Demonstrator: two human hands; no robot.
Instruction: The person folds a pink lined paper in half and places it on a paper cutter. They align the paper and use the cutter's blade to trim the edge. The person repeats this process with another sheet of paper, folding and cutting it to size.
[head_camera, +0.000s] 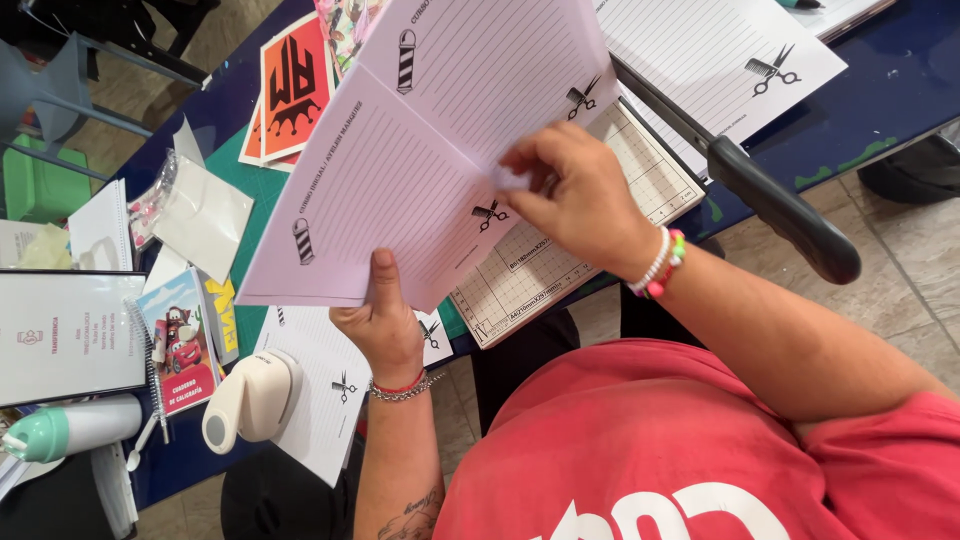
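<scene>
Head view, looking down over a red shirt (640, 440) at the bottom of the frame. Left hand (385, 325) rises from the lower centre, wearing a chain bracelet and a red cord at the wrist; it clamps the lower edge of a stack of lined sheets (400, 180), thumb pressed flat on the top page, the other fingers hidden beneath. Right hand (570, 190), with bead bracelets at the wrist, reaches across from the right and pinches the corner of one sheet between thumb and fingertips, near a small printed scissors-and-comb mark. The sheets are held tilted above the table, fanned slightly apart at the right hand, each ruled with lines and bearing a striped barber-pole emblem. Directly below the stack lies a paper trimmer (560, 260) with a gridded base, its black-handled blade arm (770, 205) raised and extending to the right past the table edge. More lined sheets (320, 400) rest on the blue table (890, 90) beside the left wrist, with a white corner punch (250, 395) lying on them. Further left are a spiral-bound notebook with a cartoon car cover (180, 340), a white booklet (65, 335) and a mint and white bottle-shaped object (65, 430). Beyond the stack lie clear plastic sleeves (200, 215), an orange and black printed card (295, 85), and another lined sheet (720, 60) at the far right.
</scene>
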